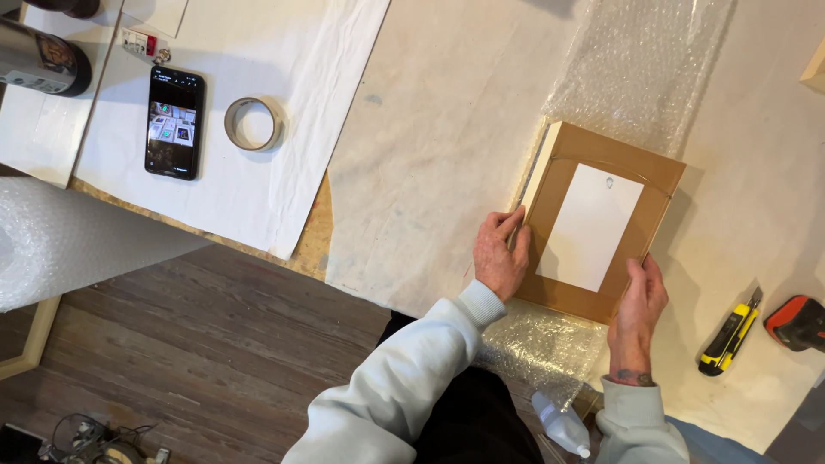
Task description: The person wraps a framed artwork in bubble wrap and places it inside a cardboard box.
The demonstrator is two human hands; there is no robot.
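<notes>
A brown picture frame (pixel 569 163) lies back-up on a strip of bubble wrap (pixel 640 64), with a white rectangular panel (pixel 591 225) in its middle. My left hand (pixel 498 253) rests on the frame's left edge, fingers curled against its pale side. My right hand (pixel 638 305) grips the frame's near right corner, thumb on top. Both sleeves are pale grey.
A yellow and black utility knife (pixel 729 337) and a red and black tool (pixel 797 322) lie at the right. A tape roll (pixel 253 123), a phone (pixel 174 122) and a dark can (pixel 43 58) sit at the left on white paper. A bubble wrap roll (pixel 60 241) overhangs the wooden floor (pixel 215 344). A small plastic bottle (pixel 560 423) is near my lap.
</notes>
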